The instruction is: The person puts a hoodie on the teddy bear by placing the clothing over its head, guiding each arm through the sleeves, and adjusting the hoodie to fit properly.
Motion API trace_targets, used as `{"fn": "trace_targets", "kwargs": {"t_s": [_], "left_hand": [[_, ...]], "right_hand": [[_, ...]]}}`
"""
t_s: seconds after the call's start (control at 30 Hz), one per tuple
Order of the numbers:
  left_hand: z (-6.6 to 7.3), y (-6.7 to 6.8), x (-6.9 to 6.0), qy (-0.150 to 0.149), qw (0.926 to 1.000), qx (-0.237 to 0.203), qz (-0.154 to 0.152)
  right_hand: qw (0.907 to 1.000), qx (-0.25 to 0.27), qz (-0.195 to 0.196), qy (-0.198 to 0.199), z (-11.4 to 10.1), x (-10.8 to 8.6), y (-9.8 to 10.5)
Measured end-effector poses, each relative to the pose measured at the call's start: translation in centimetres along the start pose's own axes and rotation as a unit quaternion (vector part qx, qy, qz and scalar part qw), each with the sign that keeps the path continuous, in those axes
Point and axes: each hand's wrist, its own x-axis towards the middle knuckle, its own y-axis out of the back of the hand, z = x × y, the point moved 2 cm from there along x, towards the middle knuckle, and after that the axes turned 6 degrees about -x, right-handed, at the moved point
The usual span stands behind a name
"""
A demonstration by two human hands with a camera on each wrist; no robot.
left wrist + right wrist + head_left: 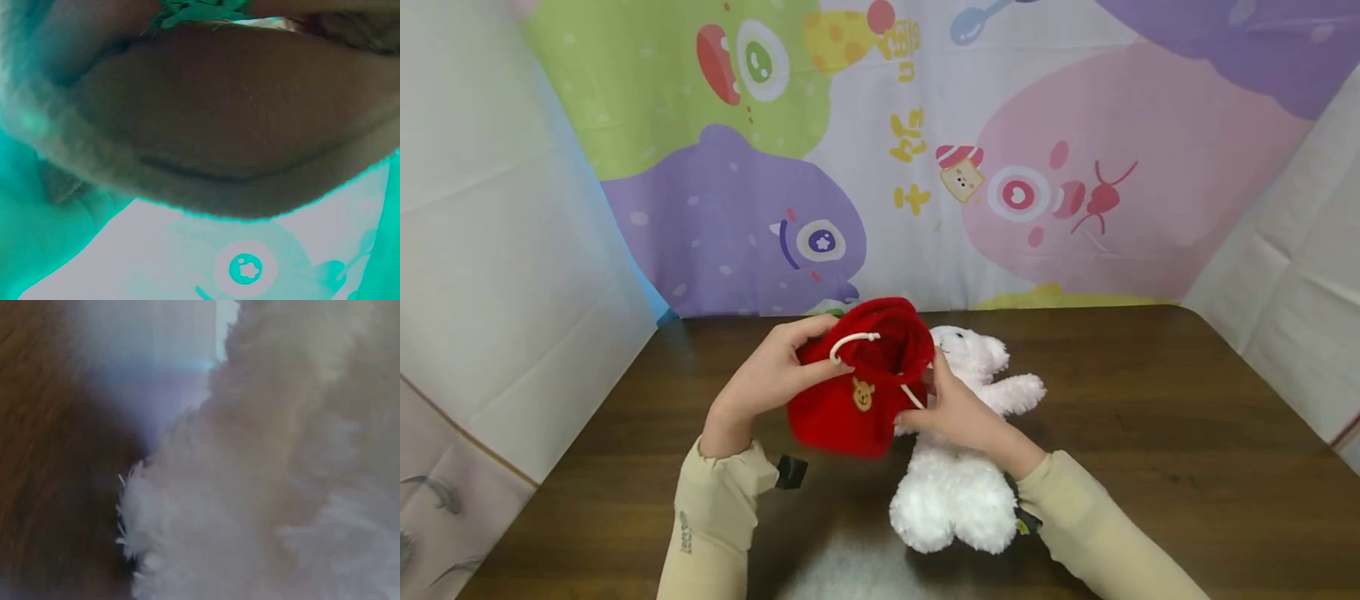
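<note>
Watching remotely, I've got the left hand (767, 368) gripping the red bag (831, 417) at 9 o'clock, right hand (962, 410) at 4, so I'd spread its mouth evenly, not tug the cord (850, 338).

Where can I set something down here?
Bare brown wooden tabletop lies right of the white fluffy plush toy, and between the left hand and white creased side panel. Crowded: the middle, where that hand and the right hand hold the red fabric drawstring bag, partly hiding the toy.

Backdrop (887, 167): yellow characters (910, 137), unreadable | left sleeve (715, 500): dark lettering (685, 533), unreadable
</note>
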Motion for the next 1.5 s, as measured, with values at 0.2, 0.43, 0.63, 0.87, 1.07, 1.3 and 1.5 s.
{"fn": "trace_targets", "kwargs": {"t_s": [0.2,0.43,0.63,0.87,1.07,1.3,1.5], "left_hand": [[-1.0,0.1,0.5,0.015,0.9986,-0.009,0.05],[-2.2,-0.5,1.3,0.035,0.9963,-0.01,0.078],[-3.1,-1.2,1.8,0.054,0.9942,0.003,0.093],[-3.9,-1.9,2.3,0.071,0.9918,0.008,0.106],[-4.5,-2.0,2.6,0.067,0.9892,0.027,0.127],[-4.7,-2.3,2.9,0.069,0.9866,0.046,0.14],[-5.2,-2.3,2.8,0.088,0.9858,0.042,0.137]], "right_hand": [[0.9991,-0.001,0.038,-0.019,-0.4,-0.3,1.5],[0.9989,0.012,0.046,0.006,-1.4,-0.8,3.1],[0.9951,0.013,0.094,-0.03,-1.8,-1.0,4.0],[0.9923,-0.001,0.122,-0.017,-1.9,-0.9,4.9],[0.9909,0.008,0.134,0.002,-2.2,-0.9,5.9],[0.9939,-0.042,0.101,-0.011,-2.4,-1.2,6.8],[0.9963,-0.078,0.037,-0.003,-2.6,-1.6,7.6]]}}
